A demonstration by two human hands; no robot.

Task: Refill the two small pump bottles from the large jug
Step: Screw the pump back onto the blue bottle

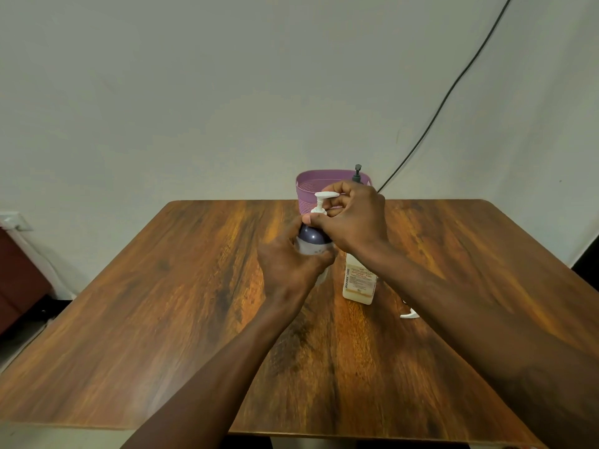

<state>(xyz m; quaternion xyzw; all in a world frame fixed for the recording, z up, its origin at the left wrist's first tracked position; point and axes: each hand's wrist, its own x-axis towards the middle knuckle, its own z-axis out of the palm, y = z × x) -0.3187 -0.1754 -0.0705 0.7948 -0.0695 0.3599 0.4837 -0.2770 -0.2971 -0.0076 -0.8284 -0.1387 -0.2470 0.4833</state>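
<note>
Both hands on upright purple-shouldered pump bottle (311,238): left hand (288,264) fingers wrap body, right hand (351,218) fingers pinch white collar.

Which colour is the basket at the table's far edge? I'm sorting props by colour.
The basket is purple with a perforated, mesh-like wall; the head view, the only one, shows it.

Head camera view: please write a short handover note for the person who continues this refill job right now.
Left hand: gripping the body of the small purple-shouldered bottle with a white pump, upright at mid-table.
Right hand: on that bottle's white pump head; screwing on or off, cannot tell.
The pale labelled plastic bottle stands beside it; its top is hidden by the right arm.
A loose white pump piece lies on the brown wooden table.
The purple basket at the far edge holds a dark pump bottle.
Fill levels cannot be seen; check both bottles.
</note>
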